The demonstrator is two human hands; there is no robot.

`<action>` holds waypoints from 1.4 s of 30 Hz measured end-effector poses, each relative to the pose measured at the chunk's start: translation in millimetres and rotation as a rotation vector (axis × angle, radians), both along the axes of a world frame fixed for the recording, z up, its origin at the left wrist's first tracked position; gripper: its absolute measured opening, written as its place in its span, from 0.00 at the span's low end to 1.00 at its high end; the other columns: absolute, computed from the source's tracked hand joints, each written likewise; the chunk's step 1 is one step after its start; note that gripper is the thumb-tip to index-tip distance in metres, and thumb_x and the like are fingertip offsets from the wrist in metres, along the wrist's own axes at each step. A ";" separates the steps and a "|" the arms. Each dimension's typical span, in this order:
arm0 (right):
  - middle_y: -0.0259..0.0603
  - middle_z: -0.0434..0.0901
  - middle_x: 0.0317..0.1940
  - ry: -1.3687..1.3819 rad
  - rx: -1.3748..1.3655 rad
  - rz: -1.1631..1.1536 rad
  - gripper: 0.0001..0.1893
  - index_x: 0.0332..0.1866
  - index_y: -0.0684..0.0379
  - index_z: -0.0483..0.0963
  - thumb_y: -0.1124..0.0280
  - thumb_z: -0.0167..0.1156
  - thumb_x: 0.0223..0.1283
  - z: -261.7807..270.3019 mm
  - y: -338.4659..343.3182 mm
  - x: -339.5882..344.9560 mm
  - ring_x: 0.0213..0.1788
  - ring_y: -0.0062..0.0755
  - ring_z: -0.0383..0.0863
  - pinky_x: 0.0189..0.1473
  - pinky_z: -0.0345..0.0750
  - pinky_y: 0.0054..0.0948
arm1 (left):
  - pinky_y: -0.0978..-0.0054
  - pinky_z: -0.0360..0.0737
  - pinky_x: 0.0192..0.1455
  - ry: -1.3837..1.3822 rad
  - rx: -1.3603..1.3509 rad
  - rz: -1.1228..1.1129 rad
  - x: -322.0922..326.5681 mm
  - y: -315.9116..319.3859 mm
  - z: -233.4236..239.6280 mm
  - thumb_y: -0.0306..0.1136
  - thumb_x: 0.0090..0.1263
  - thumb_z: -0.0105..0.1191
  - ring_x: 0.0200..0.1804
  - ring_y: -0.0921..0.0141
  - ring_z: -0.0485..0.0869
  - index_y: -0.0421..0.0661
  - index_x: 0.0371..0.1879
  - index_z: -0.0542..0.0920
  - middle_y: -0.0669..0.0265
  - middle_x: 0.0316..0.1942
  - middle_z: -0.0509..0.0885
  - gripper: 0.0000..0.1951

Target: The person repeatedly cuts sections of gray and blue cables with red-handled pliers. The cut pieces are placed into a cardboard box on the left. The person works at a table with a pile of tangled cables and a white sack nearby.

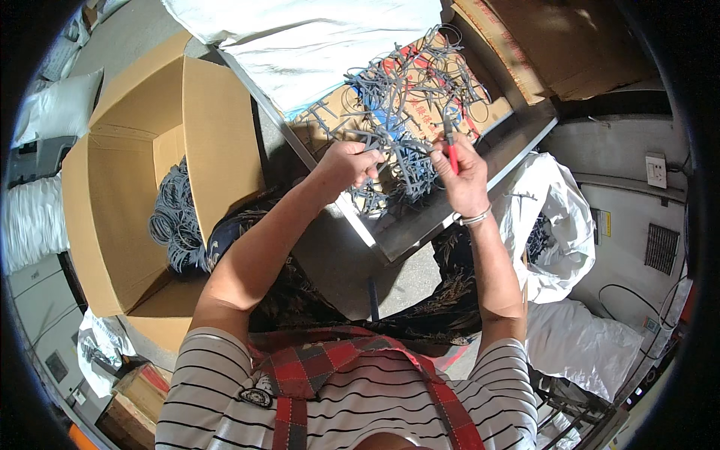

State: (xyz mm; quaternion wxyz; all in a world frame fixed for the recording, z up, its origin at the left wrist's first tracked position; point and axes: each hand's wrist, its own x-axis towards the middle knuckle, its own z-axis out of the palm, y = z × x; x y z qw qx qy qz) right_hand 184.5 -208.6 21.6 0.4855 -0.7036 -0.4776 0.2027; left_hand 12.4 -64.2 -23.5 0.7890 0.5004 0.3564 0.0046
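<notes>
Grey molded rings with stems (416, 163) lie tangled over printed cardboard (419, 112) on a metal-edged table in front of me. My left hand (354, 163) pinches a grey piece near the middle of the pile. To its right, my right hand (461, 169) holds a red-handled hand tool (451, 149), its dark tip pointing away from me. Grey strands also run by the right thumb; whether the fingers grip them is hard to tell. Many grey rings (177, 219) lie in an open cardboard box (225, 129) at my left.
A white sack (332, 50) covers the table's far left part. The metal table rim (495, 174) runs close below my right hand. An open white bag (568, 225) with dark pieces stands at the right, above a full white sack (579, 343). Another cardboard piece (579, 45) is at the far right.
</notes>
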 end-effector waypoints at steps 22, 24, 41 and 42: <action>0.44 0.76 0.44 -0.192 -0.020 -0.158 0.19 0.46 0.63 0.78 0.74 0.69 0.46 -17.1 5.9 -20.5 0.46 0.38 0.78 0.50 0.74 0.29 | 0.80 0.57 0.21 -0.111 -0.319 0.182 -2.3 12.3 -2.3 0.35 0.66 0.56 0.17 0.81 0.59 0.42 0.34 0.75 0.76 0.22 0.67 0.09; 0.44 0.76 0.41 -0.122 -0.002 -0.139 0.15 0.43 0.64 0.77 0.74 0.67 0.49 -25.9 12.7 -22.7 0.42 0.39 0.78 0.47 0.74 0.29 | 0.80 0.56 0.21 -0.202 -0.365 0.140 -0.3 8.7 -0.6 0.34 0.66 0.56 0.17 0.82 0.59 0.42 0.34 0.75 0.76 0.22 0.67 0.09; 0.28 0.65 0.20 0.273 -0.363 -0.012 0.10 0.29 0.65 0.71 0.69 0.60 0.61 -10.0 10.7 -5.8 0.26 0.18 0.62 0.29 0.64 0.23 | 0.72 0.79 0.40 -0.220 0.133 0.049 8.1 -6.7 0.9 0.30 0.75 0.38 0.39 0.67 0.83 0.37 0.49 0.72 0.50 0.47 0.81 0.12; 0.30 0.65 0.21 0.298 -0.300 -0.040 0.10 0.30 0.65 0.71 0.70 0.60 0.60 -14.0 12.2 -6.6 0.26 0.19 0.64 0.30 0.66 0.24 | 0.76 0.77 0.32 -0.315 -0.003 0.137 10.1 -16.2 0.7 0.32 0.75 0.37 0.30 0.73 0.79 0.38 0.48 0.72 0.50 0.46 0.82 0.13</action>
